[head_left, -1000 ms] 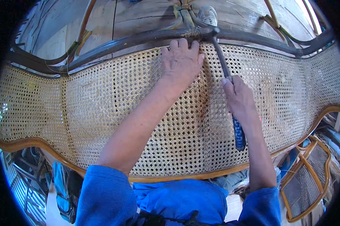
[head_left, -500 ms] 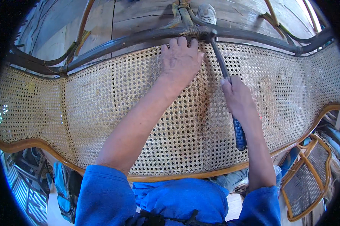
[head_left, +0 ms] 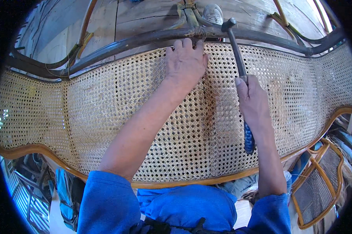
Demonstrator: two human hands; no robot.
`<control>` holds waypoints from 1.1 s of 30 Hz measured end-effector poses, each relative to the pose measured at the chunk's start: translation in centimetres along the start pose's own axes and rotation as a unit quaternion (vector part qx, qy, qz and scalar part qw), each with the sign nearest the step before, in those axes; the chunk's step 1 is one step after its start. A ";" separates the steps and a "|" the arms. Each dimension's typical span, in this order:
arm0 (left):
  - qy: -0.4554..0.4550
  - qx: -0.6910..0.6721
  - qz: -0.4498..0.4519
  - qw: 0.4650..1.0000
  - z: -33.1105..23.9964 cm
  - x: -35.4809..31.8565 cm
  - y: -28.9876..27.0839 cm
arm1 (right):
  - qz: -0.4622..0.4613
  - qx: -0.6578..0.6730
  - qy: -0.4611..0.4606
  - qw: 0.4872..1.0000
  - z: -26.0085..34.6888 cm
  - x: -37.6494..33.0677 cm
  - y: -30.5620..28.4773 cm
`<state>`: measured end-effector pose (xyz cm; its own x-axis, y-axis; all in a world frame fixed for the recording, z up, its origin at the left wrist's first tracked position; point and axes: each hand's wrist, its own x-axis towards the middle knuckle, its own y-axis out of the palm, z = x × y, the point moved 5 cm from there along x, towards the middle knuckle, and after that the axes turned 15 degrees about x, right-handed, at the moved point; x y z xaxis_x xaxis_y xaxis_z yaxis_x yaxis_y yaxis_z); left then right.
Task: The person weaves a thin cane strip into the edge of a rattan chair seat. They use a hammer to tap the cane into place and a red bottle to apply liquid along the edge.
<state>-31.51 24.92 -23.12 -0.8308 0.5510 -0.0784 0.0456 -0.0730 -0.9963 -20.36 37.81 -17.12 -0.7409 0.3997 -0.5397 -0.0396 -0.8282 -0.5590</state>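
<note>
A long woven cane panel (head_left: 176, 128), set in a curved rattan frame, stretches across in front of me. My left hand (head_left: 185, 60) rests at its far edge beside the dark frame rail (head_left: 144, 39). Its fingers bend down over that edge, and the fingertips and anything they pinch are hidden. My right hand (head_left: 255, 97) is wrapped round the shaft of a hammer (head_left: 237, 54) with a blue grip at its lower end. The hammer's head is raised just over the rail, to the right of my left hand and apart from it.
Rattan legs (head_left: 86, 23) rise beyond the rail above a plank floor (head_left: 148, 17). A shoe (head_left: 213, 15) shows past the rail's middle. At the lower right leans a smaller cane-filled frame (head_left: 316, 187); a teal and black bag (head_left: 66, 199) lies at the lower left.
The hammer has lifted and swung up to the right, away from the rail by my left fingers. My right hand moved slightly right with it; the left hand has barely shifted.
</note>
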 end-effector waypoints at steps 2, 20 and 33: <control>-0.002 -0.005 0.008 1.000 0.0 -0.2 0.3 | 0.008 -0.015 0.017 1.000 -0.5 0.2 0.3; 0.001 0.002 -0.025 1.000 0.2 -0.3 0.5 | -0.001 0.030 -0.015 0.999 0.5 -0.1 0.3; 0.012 0.007 -0.037 0.999 -0.7 -0.6 -0.4 | 0.042 0.208 0.060 0.975 -7.7 -8.5 0.3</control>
<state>-30.69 25.19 -22.68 -0.8186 0.5743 -0.0054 -0.0237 -0.0432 -0.9988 -8.93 37.13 -17.54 -0.6697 0.3469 -0.6566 -0.2701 -0.9374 -0.2198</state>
